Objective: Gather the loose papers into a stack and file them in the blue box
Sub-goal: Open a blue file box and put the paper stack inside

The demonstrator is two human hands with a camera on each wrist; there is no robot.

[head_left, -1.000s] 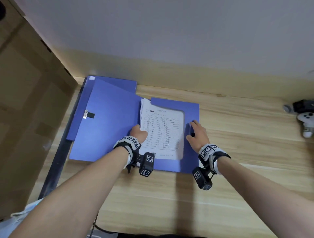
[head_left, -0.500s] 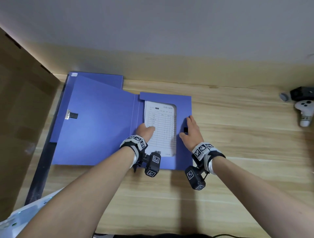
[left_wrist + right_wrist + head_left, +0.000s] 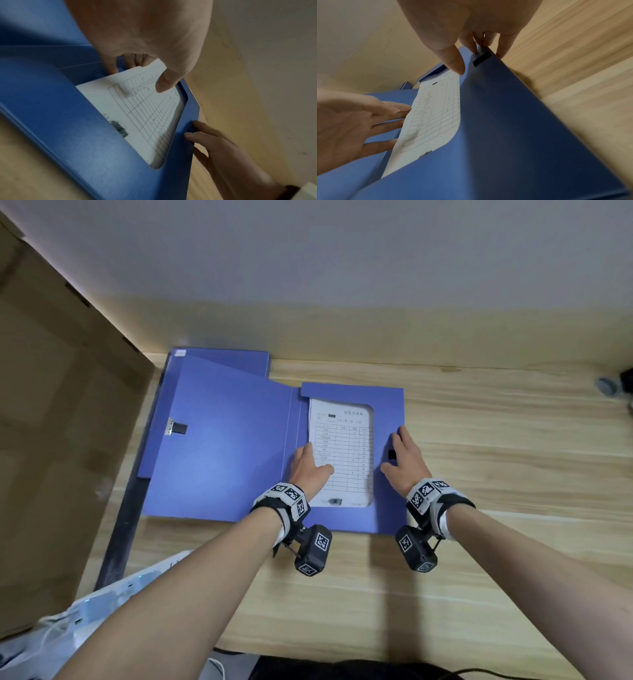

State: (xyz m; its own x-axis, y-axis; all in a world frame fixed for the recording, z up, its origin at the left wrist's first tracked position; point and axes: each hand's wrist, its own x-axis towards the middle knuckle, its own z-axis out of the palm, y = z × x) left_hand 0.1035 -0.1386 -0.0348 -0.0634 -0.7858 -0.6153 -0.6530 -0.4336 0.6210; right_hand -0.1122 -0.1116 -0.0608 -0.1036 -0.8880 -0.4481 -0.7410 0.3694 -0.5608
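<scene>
On the wooden desk (image 3: 479,474) the blue box (image 3: 222,446) lies open with the papers (image 3: 346,446) tucked in its pocket, the left hand (image 3: 145,33) pinching their edge, thumb on top, while the right hand (image 3: 471,20) grips the pocket's outer rim beside its black clasp (image 3: 482,58).

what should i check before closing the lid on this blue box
1. Papers seated under the blue box front panel: ok, top sheet shows through the cutout.
2. Left hand off the papers: not ok, thumb on top, fingers under the left edge.
3. Right hand steadying the box's right edge: ok.
4. Lid open flat, path free: ok.
5. Every sheet squared: cannot tell.
</scene>
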